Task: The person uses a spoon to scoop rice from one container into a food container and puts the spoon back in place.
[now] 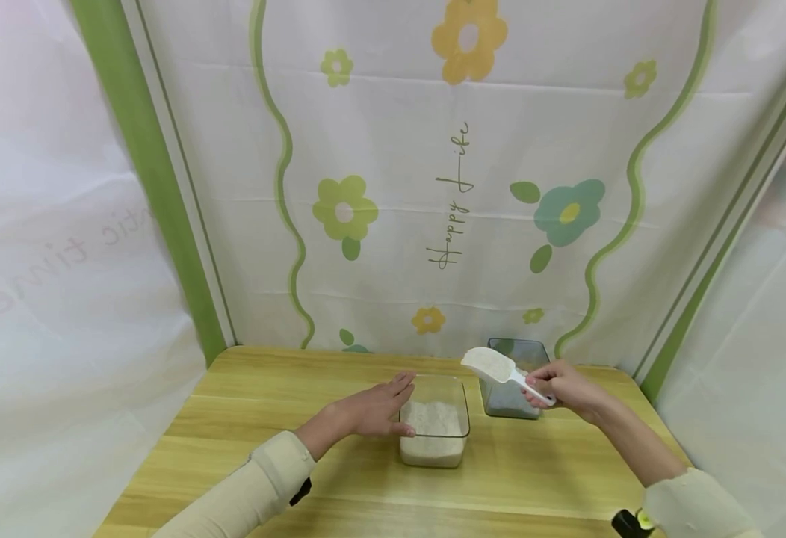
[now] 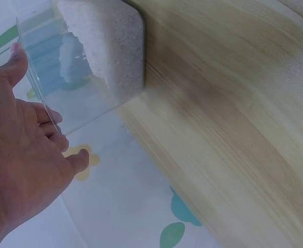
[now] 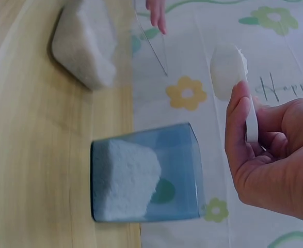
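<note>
Head view: right hand (image 1: 568,386) pinches scoop (image 1: 497,367); left hand (image 1: 373,409), fingers straight, touches clear container (image 1: 435,422).

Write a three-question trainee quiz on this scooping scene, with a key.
1. True or false: the right hand holds the white scoop by its handle.
2. The left hand rests against which container? A) the clear container B) the blue container C) neither
3. What lies in both containers on the wooden table?

Key: 1 true. 2 A. 3 a white granular powder.
</note>
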Available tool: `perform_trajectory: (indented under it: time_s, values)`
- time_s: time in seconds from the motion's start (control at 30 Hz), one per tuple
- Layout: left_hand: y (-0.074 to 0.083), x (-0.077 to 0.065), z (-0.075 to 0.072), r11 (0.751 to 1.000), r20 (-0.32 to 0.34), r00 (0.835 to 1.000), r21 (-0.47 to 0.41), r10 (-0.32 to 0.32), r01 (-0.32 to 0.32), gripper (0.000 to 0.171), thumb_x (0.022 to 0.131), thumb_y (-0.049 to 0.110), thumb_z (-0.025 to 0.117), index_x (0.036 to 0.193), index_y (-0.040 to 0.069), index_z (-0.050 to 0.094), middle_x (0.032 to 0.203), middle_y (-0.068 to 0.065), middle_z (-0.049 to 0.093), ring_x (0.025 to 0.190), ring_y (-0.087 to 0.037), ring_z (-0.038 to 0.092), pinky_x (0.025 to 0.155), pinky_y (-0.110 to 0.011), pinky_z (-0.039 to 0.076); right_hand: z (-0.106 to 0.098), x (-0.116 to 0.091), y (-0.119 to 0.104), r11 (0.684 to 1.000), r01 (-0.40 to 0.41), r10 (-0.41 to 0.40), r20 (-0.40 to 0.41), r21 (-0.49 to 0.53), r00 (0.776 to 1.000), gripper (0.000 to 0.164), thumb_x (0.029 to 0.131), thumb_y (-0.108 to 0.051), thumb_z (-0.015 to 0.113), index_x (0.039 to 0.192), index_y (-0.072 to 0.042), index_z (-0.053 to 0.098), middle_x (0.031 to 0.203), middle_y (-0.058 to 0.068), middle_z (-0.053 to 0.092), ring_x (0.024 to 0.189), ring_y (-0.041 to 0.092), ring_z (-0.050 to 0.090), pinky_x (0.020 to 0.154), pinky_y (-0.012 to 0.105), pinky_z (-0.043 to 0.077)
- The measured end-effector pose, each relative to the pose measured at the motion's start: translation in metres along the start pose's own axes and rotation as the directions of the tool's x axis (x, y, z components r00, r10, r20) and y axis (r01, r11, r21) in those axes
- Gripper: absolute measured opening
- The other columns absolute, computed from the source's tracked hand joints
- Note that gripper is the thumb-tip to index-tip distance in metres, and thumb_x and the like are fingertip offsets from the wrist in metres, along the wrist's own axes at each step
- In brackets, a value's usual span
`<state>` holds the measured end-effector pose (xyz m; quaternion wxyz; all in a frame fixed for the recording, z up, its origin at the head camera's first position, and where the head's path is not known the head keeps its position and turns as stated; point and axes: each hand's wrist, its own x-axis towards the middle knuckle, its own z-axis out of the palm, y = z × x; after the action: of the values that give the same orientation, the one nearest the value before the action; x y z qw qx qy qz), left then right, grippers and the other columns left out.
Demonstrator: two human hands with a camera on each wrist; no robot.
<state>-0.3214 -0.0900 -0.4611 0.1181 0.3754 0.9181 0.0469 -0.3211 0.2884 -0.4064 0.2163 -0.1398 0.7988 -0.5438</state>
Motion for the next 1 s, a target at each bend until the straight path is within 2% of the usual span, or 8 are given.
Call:
perform_trajectory:
  time_s: [0.23,0.57,0.7,1.0]
  values:
    - [-0.001,0.0,0.002,1.0,-0.006,1.0,0.003,0.007,-0.007,0.092,0.097,0.066,0.039,0.16,0.004,0.013,0.169,-0.01,-0.002,0.157,-0.025,0.004,0.123,-0.045,0.025,-0.027,-0.01,0.008,0.999,-0.036,0.034,-0.071,-0.022,0.997,0.038,0.105,-0.005,0.041,0.121,0.028,0.05,0.085,-0.001,0.067,0.075,0.006,0.066,0.068,0.02,0.057]
    - [-0.001,0.0,0.002,1.0,-0.01,1.0,0.002,0.012,-0.012,0.091,0.098,0.065,0.039,0.161,0.005,0.013,0.169,-0.009,-0.003,0.157,-0.024,0.003,0.124,-0.044,0.025,-0.055,-0.01,0.017,0.989,-0.088,0.07,-0.159,-0.114,0.985,0.037,0.105,-0.001,0.04,0.119,0.032,0.048,0.081,0.001,0.068,0.072,0.005,0.067,0.065,0.018,0.056]
    - [-0.001,0.0,0.001,1.0,-0.01,1.0,-0.006,0.009,-0.009,0.091,0.098,0.066,0.04,0.161,0.006,0.012,0.169,-0.008,-0.003,0.157,-0.023,0.003,0.124,-0.045,0.024,-0.062,-0.009,0.018,0.981,-0.099,0.066,-0.191,-0.166,0.979,0.037,0.104,-0.001,0.041,0.117,0.033,0.049,0.078,0.0,0.069,0.069,0.004,0.067,0.063,0.018,0.056]
    - [-0.002,0.002,0.003,1.0,-0.013,1.0,-0.003,0.01,-0.01,0.092,0.097,0.067,0.038,0.161,0.006,0.011,0.169,-0.007,-0.004,0.157,-0.023,0.001,0.124,-0.044,0.023,-0.065,-0.008,0.02,0.956,-0.111,0.044,-0.239,-0.273,0.97,0.031,0.102,-0.001,0.045,0.105,0.025,0.061,0.074,0.0,0.07,0.068,0.009,0.068,0.061,0.021,0.056]
